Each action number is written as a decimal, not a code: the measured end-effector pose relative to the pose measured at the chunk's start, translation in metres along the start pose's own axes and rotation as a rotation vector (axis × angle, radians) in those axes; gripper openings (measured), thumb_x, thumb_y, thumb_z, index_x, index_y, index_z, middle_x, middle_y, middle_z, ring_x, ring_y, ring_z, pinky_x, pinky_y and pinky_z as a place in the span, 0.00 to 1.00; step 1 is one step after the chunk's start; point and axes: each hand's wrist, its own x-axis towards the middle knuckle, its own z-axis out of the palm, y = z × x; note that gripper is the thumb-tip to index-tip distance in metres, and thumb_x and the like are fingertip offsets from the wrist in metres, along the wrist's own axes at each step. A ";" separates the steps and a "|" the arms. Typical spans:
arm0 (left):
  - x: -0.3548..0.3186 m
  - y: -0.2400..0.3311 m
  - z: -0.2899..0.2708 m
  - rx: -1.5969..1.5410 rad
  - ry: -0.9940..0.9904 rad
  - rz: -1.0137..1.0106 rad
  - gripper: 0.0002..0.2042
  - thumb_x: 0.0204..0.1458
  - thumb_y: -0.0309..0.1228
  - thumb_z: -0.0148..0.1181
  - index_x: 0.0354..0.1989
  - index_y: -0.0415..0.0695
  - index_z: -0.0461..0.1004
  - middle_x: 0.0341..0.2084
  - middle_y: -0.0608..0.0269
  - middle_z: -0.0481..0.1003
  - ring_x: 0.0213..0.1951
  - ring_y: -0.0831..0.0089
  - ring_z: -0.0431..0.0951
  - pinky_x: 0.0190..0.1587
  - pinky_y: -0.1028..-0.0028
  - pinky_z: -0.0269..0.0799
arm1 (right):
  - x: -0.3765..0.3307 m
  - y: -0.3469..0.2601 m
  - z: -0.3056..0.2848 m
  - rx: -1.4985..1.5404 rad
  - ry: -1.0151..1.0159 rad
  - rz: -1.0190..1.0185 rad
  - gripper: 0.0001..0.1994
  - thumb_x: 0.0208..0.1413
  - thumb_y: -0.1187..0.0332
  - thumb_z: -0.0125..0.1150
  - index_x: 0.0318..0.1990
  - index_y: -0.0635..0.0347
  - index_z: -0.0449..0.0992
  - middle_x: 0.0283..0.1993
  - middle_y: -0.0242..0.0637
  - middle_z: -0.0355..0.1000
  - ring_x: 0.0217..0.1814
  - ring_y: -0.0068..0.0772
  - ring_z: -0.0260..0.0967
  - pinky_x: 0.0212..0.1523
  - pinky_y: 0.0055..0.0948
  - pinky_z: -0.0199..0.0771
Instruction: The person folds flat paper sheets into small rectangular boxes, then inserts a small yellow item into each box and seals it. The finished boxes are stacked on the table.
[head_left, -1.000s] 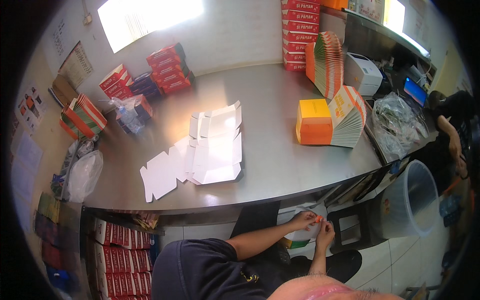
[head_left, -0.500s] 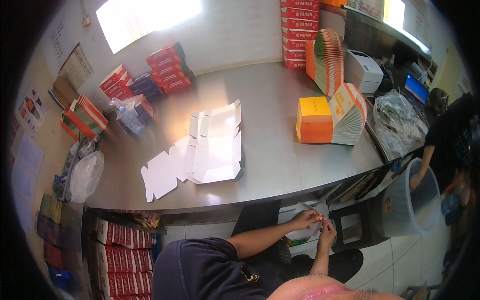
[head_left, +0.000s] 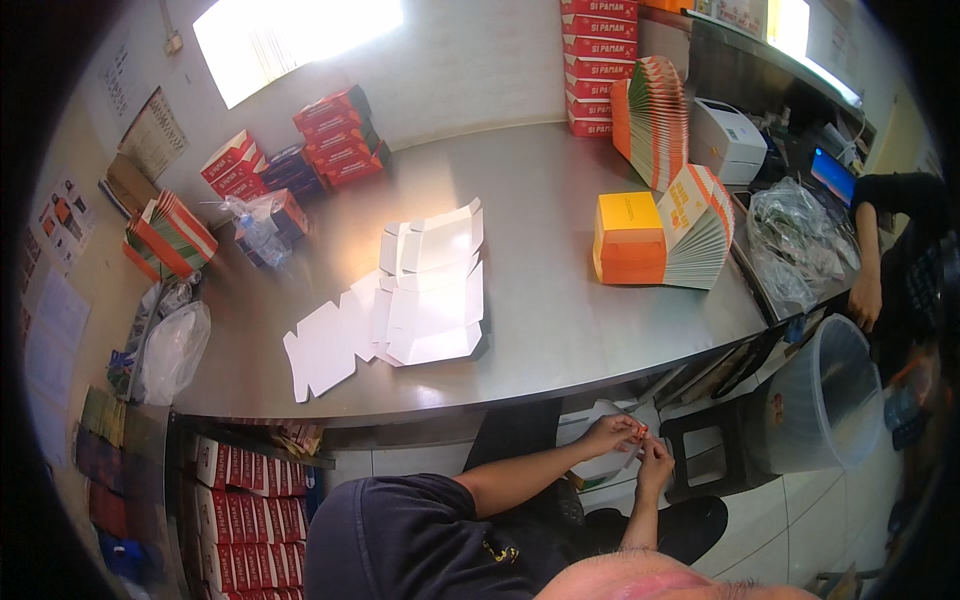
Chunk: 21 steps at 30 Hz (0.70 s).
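Observation:
Below the front edge of the steel table, my hands are close together over my lap. My left hand [head_left: 608, 436] pinches a small orange-red thing [head_left: 639, 432], perhaps a packet; its kind is too small to make out. Fingers closed, my right hand [head_left: 655, 464] meets it from the right. A thin pale strip [head_left: 631, 461] hangs between the two hands, and I cannot tell which one holds it. Beneath them is a white open box or carton [head_left: 598, 470], partly hidden by my hands. Flat white carton blanks [head_left: 432, 310] lie unfolded on the steel table [head_left: 545, 340].
An orange-yellow box [head_left: 630, 240] stands beside fanned folded cartons [head_left: 700, 235]. Red boxes [head_left: 600, 70] are stacked at the back, near a white printer [head_left: 728, 140]. A clear plastic bin [head_left: 815, 400] is at right, with a dark stool [head_left: 700, 450] and another person's arm [head_left: 868, 270] nearby.
The other person's hand has lifted out of the clear bin to above its rim. My hands have barely shifted, still around the small orange-red thing.

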 end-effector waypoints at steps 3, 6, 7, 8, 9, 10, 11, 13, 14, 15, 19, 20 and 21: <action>0.000 -0.003 -0.003 0.034 -0.004 0.032 0.13 0.65 0.35 0.57 0.54 0.43 0.75 0.48 0.64 0.80 0.48 0.75 0.80 0.40 0.74 0.80 | -0.003 -0.001 0.002 -0.007 -0.007 -0.036 0.09 0.61 0.70 0.65 0.41 0.69 0.83 0.44 0.41 0.79 0.38 0.27 0.77 0.32 0.26 0.81; -0.003 -0.002 0.000 0.096 0.015 0.067 0.12 0.65 0.33 0.58 0.52 0.42 0.76 0.47 0.63 0.80 0.46 0.75 0.80 0.38 0.75 0.80 | -0.007 -0.010 0.004 -0.084 -0.013 -0.094 0.09 0.60 0.69 0.67 0.40 0.70 0.83 0.42 0.42 0.80 0.37 0.28 0.77 0.32 0.27 0.81; -0.005 -0.002 0.000 0.118 0.035 0.077 0.11 0.65 0.32 0.58 0.51 0.42 0.76 0.46 0.63 0.80 0.46 0.74 0.81 0.38 0.75 0.81 | -0.010 -0.016 0.007 -0.101 -0.021 -0.110 0.10 0.59 0.69 0.67 0.39 0.70 0.83 0.40 0.41 0.80 0.36 0.28 0.77 0.33 0.27 0.80; -0.007 -0.002 -0.002 0.172 0.050 0.094 0.11 0.64 0.31 0.58 0.50 0.41 0.77 0.46 0.63 0.80 0.45 0.74 0.81 0.37 0.75 0.81 | -0.013 -0.023 0.010 -0.118 -0.030 -0.127 0.10 0.59 0.69 0.68 0.39 0.70 0.83 0.39 0.41 0.80 0.35 0.29 0.77 0.34 0.28 0.80; -0.007 0.000 -0.001 0.228 0.056 0.112 0.10 0.64 0.31 0.58 0.49 0.40 0.77 0.45 0.63 0.80 0.45 0.74 0.81 0.37 0.75 0.81 | -0.014 -0.025 0.009 -0.199 -0.013 -0.154 0.10 0.59 0.68 0.68 0.37 0.70 0.82 0.36 0.41 0.80 0.33 0.29 0.77 0.34 0.28 0.79; -0.008 0.001 0.000 0.283 0.063 0.130 0.09 0.64 0.30 0.57 0.49 0.40 0.77 0.44 0.62 0.81 0.44 0.74 0.81 0.36 0.75 0.81 | -0.015 -0.027 0.009 -0.280 0.004 -0.180 0.10 0.58 0.68 0.69 0.36 0.69 0.82 0.34 0.41 0.80 0.32 0.29 0.77 0.35 0.29 0.78; -0.008 0.003 0.002 0.342 0.072 0.125 0.09 0.64 0.30 0.57 0.48 0.40 0.78 0.44 0.62 0.81 0.44 0.74 0.81 0.37 0.75 0.81 | -0.016 -0.028 0.008 -0.361 0.020 -0.206 0.10 0.58 0.68 0.70 0.34 0.69 0.81 0.32 0.40 0.80 0.31 0.30 0.76 0.35 0.29 0.77; -0.010 0.009 0.009 0.457 0.093 0.112 0.09 0.64 0.29 0.57 0.47 0.39 0.78 0.42 0.61 0.81 0.43 0.74 0.81 0.37 0.74 0.81 | -0.020 -0.034 0.012 -0.365 0.085 -0.195 0.11 0.57 0.67 0.71 0.32 0.68 0.80 0.29 0.40 0.80 0.30 0.30 0.76 0.35 0.29 0.75; -0.012 0.012 0.011 0.471 0.101 0.158 0.09 0.64 0.29 0.57 0.47 0.39 0.78 0.41 0.61 0.81 0.43 0.74 0.82 0.37 0.73 0.80 | -0.022 -0.037 0.013 -0.367 0.118 -0.189 0.11 0.57 0.67 0.71 0.31 0.67 0.79 0.27 0.40 0.80 0.29 0.30 0.76 0.35 0.30 0.74; -0.012 0.006 0.012 0.482 0.113 0.204 0.09 0.64 0.29 0.57 0.47 0.39 0.78 0.41 0.60 0.82 0.42 0.74 0.82 0.37 0.73 0.80 | -0.023 -0.037 0.012 -0.365 0.118 -0.194 0.12 0.57 0.67 0.71 0.31 0.67 0.78 0.27 0.41 0.80 0.29 0.29 0.76 0.34 0.30 0.73; -0.011 -0.012 0.013 0.253 0.112 0.199 0.09 0.63 0.30 0.58 0.48 0.40 0.77 0.37 0.60 0.82 0.38 0.76 0.82 0.38 0.73 0.79 | -0.031 -0.045 0.011 -0.370 0.099 -0.234 0.12 0.59 0.66 0.69 0.32 0.67 0.77 0.28 0.44 0.79 0.29 0.32 0.77 0.33 0.31 0.73; -0.010 -0.015 0.013 0.225 0.145 0.160 0.10 0.63 0.30 0.59 0.48 0.40 0.77 0.36 0.60 0.82 0.38 0.76 0.82 0.38 0.73 0.79 | -0.033 -0.048 0.012 -0.375 0.087 -0.249 0.12 0.60 0.66 0.68 0.32 0.67 0.76 0.28 0.45 0.79 0.29 0.34 0.78 0.33 0.32 0.73; -0.011 -0.011 0.016 0.200 0.172 0.122 0.10 0.62 0.31 0.59 0.48 0.41 0.77 0.36 0.61 0.82 0.38 0.76 0.81 0.38 0.73 0.78 | -0.032 -0.046 0.009 -0.417 0.121 -0.248 0.12 0.60 0.66 0.67 0.32 0.66 0.76 0.28 0.45 0.79 0.29 0.37 0.78 0.33 0.33 0.73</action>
